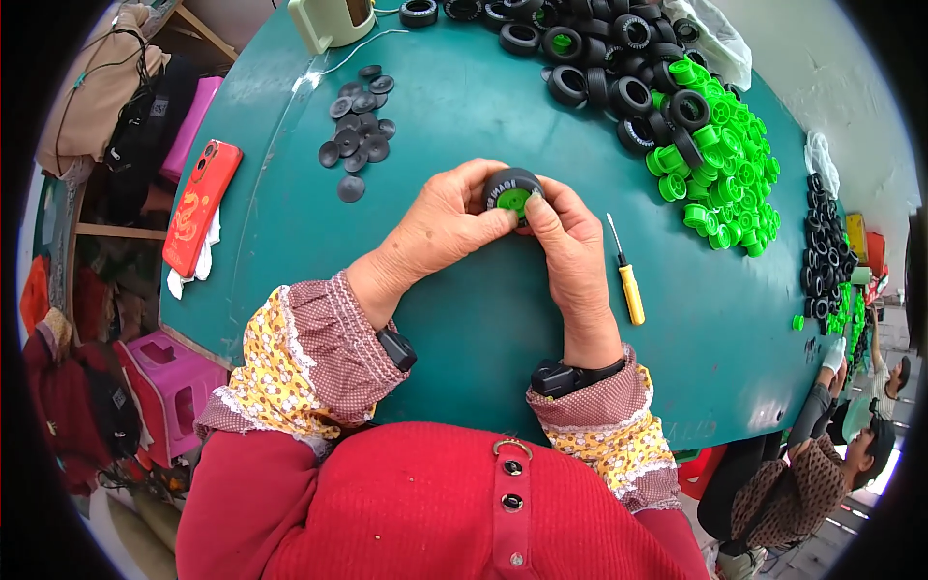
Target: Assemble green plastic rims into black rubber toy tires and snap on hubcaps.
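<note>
Taking the held tyre (497, 180) as the clock's centre, it is black with pale lettering — its hub (515, 200) bright green. The table (464, 111) is deep teal. Toward 2, the tyre pile (597, 89) is black, some sidewalls pale-lettered; at 3, the hub heap (744, 184) is bright green. At 4, the screwdriver (632, 293) has a yellow handle. At 10, the discs (375, 148) are dark grey; at 9, the phone (201, 208) is red with a golden dragon. Sleeves (259, 365) at 5 and 8: yellow print, white lace, brown dotted cuffs. Sweater (406, 503), at 6 — red.
</note>
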`<state>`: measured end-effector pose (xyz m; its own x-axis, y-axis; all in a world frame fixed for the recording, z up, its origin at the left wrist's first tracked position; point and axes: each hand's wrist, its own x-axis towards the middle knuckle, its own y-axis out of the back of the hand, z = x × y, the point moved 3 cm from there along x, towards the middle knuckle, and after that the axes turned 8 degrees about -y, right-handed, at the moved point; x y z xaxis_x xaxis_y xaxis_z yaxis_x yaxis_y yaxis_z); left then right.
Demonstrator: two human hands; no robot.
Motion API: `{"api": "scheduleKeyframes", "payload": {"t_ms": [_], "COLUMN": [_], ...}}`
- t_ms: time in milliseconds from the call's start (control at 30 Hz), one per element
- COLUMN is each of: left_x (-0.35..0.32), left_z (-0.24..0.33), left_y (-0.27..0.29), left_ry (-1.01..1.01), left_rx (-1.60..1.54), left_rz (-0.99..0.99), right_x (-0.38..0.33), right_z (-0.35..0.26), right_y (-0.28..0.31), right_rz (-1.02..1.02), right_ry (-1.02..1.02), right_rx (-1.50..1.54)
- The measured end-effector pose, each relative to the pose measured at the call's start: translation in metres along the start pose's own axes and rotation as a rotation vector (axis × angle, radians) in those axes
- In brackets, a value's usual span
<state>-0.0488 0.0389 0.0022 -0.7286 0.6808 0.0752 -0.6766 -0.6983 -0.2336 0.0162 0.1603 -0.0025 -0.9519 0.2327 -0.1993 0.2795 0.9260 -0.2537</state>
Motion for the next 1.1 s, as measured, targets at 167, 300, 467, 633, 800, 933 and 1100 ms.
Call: {"api": "scheduleKeyframes", "payload": {"t_ms": [167,300,467,633,800,933,1100], "left_x": [0.001,-0.004,-0.005,-0.005,-0.006,-0.005,-0.012], "left_z": [0.001,0.007,0.002,0.002,0.005,0.004,0.004], "left_y": [-0.002,-0.008,-0.008,-0.009,-0.013,-0.015,-0.025], "left_ry": [0.072,0.17,0.204,0.174,0.143,0.084,0.04], "left_rx": [0.045,0.001,-0.059,-0.074,-0.005,0.01,-0.033], "left_rz": [-0.028,-0.092,-0.114,-0.095,-0.12,-0.167,-0.166], "right_x": [-0.002,-0.004,-0.009,-0.008,-0.012,-0.015,-0.022], "right_z": [-0.004,-0.004,0.0,0.003,0.004,0.002,-0.003], "right_y": [0.0,-0.008,-0.022,-0.024,-0.025,-0.024,-0.019], "right_rz": [-0.03,-0.074,-0.04,0.009,0.054,0.058,0.065], "right_ry": [0.178,0.183,-0.046,-0.091,0.008,0.039,0.059], "right_rx": [-0.053,-0.068,0.22,0.275,0.238,0.23,0.206]}}
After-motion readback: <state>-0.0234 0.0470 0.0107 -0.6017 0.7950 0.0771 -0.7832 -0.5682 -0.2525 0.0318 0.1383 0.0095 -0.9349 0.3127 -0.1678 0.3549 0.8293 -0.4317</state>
